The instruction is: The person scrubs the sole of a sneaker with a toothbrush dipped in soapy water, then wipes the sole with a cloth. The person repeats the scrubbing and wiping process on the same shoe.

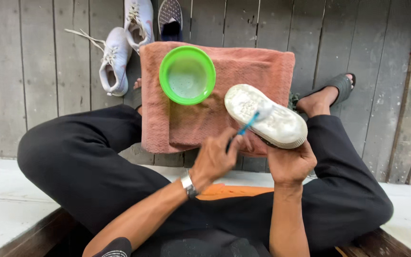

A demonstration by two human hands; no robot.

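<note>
Head view, left grip (213, 159) holding blue toothbrush (248, 125), right grip (288, 164) holding white shoe (267, 116) — green bowl (187, 74), cloudy liquid inside.

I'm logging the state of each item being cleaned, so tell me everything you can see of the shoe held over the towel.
The shoe is white and held sole-up, so mainly its pale, textured, grimy-looking rubber sole shows, with a ribbed edge around the rim. It lies at a slant, one end toward the green bowl, above the pink towel. The right hand grips it from beneath at the near end. The left hand presses a blue toothbrush against the sole, where there is whitish foam.
</note>
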